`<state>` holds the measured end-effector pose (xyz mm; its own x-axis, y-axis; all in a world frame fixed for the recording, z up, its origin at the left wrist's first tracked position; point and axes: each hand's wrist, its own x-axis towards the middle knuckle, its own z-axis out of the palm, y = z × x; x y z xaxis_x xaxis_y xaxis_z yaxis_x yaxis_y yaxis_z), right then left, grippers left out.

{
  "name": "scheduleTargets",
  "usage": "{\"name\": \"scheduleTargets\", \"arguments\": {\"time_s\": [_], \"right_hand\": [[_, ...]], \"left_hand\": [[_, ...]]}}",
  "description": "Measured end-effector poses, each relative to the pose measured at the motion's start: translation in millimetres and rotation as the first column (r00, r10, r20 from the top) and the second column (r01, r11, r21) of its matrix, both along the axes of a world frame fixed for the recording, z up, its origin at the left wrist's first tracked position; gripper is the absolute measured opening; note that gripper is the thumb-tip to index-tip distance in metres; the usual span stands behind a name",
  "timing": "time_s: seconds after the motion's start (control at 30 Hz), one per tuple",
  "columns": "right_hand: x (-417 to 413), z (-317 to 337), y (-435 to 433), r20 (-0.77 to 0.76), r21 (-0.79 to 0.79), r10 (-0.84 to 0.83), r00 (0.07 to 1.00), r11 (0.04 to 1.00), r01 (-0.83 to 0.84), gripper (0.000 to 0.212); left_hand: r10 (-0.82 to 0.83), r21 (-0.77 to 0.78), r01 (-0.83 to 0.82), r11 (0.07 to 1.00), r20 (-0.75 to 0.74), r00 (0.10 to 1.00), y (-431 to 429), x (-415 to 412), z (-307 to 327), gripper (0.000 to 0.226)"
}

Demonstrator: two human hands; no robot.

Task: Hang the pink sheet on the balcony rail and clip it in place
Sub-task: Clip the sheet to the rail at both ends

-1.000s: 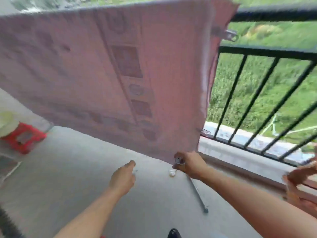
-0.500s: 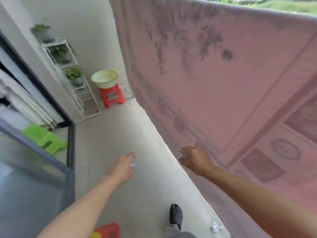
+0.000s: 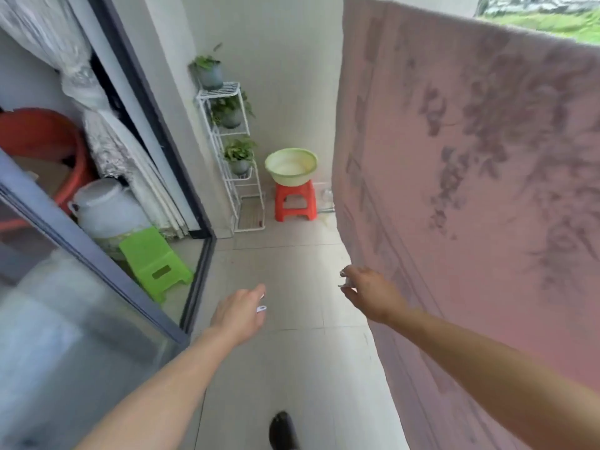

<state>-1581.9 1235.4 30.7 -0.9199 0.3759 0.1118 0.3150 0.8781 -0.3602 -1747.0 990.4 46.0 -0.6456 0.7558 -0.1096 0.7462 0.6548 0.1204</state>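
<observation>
Nearest you, at the bottom edge, the toe of your black shoe stands on the pale tiled floor. Both your forearms reach forward above it.

Your left hand hangs over the floor with its fingers curled, pinching a small white piece at the fingertips. Your right hand is a little farther out, with thumb and fingers closed on a small shiny piece. Blur keeps you from telling what either piece is. That hand sits just beside the pink sheet; whether it touches the cloth you cannot tell.

The sheet fills the right side. It hangs from its top edge, high on the right, down past your right arm, with a faded grey leaf print across it. Whatever carries it is hidden under the cloth.

To your left, a green stool stands behind the glass of a dark-framed sliding door, with a white jug and a red tub behind it.

Farther off, by the end wall, a pale green basin rests on a red stool. Just left of them a white wire stand holds three potted plants. Green ground shows over the sheet's top edge.
</observation>
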Motion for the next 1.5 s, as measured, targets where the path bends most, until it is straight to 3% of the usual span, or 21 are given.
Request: {"name": "scheduleTargets", "arguments": {"time_s": [0.37, 0.63, 0.93, 1.17, 1.5], "right_hand": [[-256, -3, 130, 0.055, 0.152, -0.016, 0.998, 0.988, 0.007, 0.031], [-396, 4, 236, 0.028, 0.128, -0.047, 0.999, 0.991, 0.043, 0.030], [-554, -2, 401, 0.067, 0.125, -0.099, 0.993, 0.988, 0.090, 0.036], [-657, 30, 503, 0.040, 0.182, -0.153, 0.987, 0.973, 0.143, 0.036], [-778, 74, 625, -0.143, 0.255, -0.332, 0.932, 0.898, 0.359, 0.029]], "left_hand": [[-0.106, -0.011, 0.105, 0.994, -0.043, 0.993, 136, -260, 13, 0.027], [-0.191, -0.014, 0.191, 0.981, -0.040, 0.981, 261, -410, 22, 0.025], [-0.177, 0.008, 0.177, 0.984, -0.056, 0.983, 421, -577, 29, 0.023], [-0.197, 0.069, 0.201, 0.977, -0.064, 0.978, 523, -690, 42, 0.020], [-0.399, 0.179, 0.396, 0.901, -0.022, 0.917, 705, -869, 48, 0.023]]}}
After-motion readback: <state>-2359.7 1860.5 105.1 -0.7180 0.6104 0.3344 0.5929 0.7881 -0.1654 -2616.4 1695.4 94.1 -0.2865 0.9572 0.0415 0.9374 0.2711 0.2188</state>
